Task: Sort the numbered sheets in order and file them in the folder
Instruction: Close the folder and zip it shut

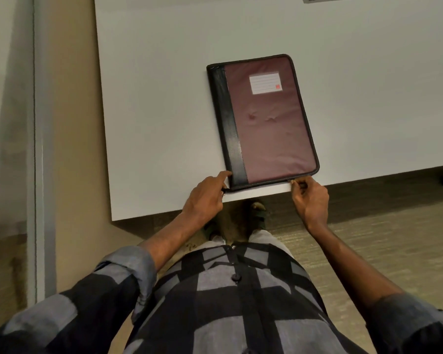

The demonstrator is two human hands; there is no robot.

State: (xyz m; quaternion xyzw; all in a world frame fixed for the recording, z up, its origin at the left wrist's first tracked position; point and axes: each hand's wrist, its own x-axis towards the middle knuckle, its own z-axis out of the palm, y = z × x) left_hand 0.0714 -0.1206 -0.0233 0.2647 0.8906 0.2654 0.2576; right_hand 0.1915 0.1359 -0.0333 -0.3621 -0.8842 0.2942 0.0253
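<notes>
The person wears a black-and-grey checked shirt [243, 310], dark-buttoned, sleeves [127, 267] rolled up, over pale trousers [264, 235].

**Closed folder on the table, both hands at its near edge**

A maroon folder [269, 123] with a black spine lay shut on the white table [151, 98], centre frame, a white label [265, 84] near its top. White sheets [258, 191] stuck out from beneath its lower edge. The left hand [205, 198] pinched their left corner and the right hand [311, 200] pinched the right one.
</notes>
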